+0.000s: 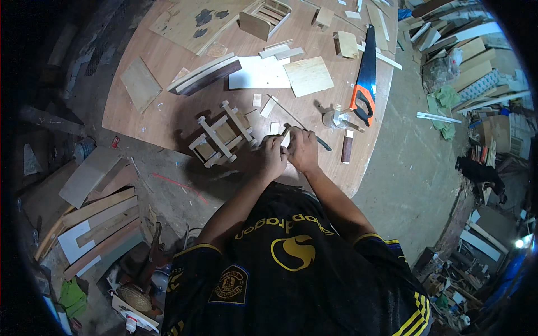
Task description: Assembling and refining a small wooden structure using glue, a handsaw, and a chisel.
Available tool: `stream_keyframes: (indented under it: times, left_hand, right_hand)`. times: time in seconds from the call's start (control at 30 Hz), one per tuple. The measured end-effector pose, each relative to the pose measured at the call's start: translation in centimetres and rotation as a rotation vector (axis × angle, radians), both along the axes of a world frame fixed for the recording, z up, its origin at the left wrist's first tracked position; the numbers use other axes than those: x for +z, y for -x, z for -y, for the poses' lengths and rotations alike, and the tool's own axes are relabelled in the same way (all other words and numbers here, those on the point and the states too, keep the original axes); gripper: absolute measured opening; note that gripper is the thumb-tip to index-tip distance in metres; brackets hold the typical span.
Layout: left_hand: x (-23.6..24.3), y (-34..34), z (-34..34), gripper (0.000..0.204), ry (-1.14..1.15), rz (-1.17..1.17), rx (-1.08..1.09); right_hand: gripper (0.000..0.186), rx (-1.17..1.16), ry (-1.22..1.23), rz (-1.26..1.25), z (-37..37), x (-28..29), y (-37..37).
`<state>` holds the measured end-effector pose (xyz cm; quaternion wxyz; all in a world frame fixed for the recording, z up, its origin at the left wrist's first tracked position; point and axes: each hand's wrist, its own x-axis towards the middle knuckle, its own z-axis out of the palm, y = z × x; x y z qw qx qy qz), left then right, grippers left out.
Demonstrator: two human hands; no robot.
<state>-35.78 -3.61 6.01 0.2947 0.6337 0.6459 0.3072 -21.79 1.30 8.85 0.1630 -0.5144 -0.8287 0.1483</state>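
At the table's near edge my left hand [272,155] and my right hand [304,150] are together, fingers closed round a small pale wooden piece [285,138], partly hidden by them. A small wooden frame with crossbars [214,136] lies just left of my left hand. A thin rod tool with a green handle [323,143] lies beside my right hand. Farther right are a clear jar [332,119] with a stick in it and a short dark-brown wood strip [347,149]. Small pale offcuts [258,99] lie ahead of my hands.
The wooden table [129,117] holds an orange-handled saw [364,98], a white board [252,73], a plywood panel [307,75], a small wooden box [252,25] and several strips. Stacked boards [89,224] lie on the floor at left, more timber [471,78] at right.
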Motion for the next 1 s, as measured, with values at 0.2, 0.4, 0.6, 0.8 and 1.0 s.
stream_keyframes:
  times: [0.2, 0.4, 0.6, 0.8, 1.0]
  left_hand:
    - [1.0, -0.9, 0.2, 0.026, -0.150, 0.140, -0.022]
    - [2.0, -1.1, 0.6, 0.015, 0.043, 0.414, 0.089]
    - [6.5, -0.4, 0.4, 0.011, 0.310, 0.701, 0.028]
    - [12.3, -1.4, 1.1, 0.022, 0.372, 0.492, -0.119]
    - [14.0, -2.4, 2.5, 0.033, 0.163, 0.323, -0.210]
  right_hand:
    - [0.062, -0.080, 0.032, -0.064, 1.7, 2.4, -1.5]
    - [0.058, -0.068, 0.209, -0.175, 2.5, 6.8, -1.8]
    - [0.055, 0.082, 0.413, -0.370, 1.8, 10.4, -5.9]
    - [0.039, 0.116, 0.437, -0.356, 1.8, 11.1, -8.8]
    - [0.038, 0.183, 0.473, -0.334, 1.9, 10.8, -10.5]
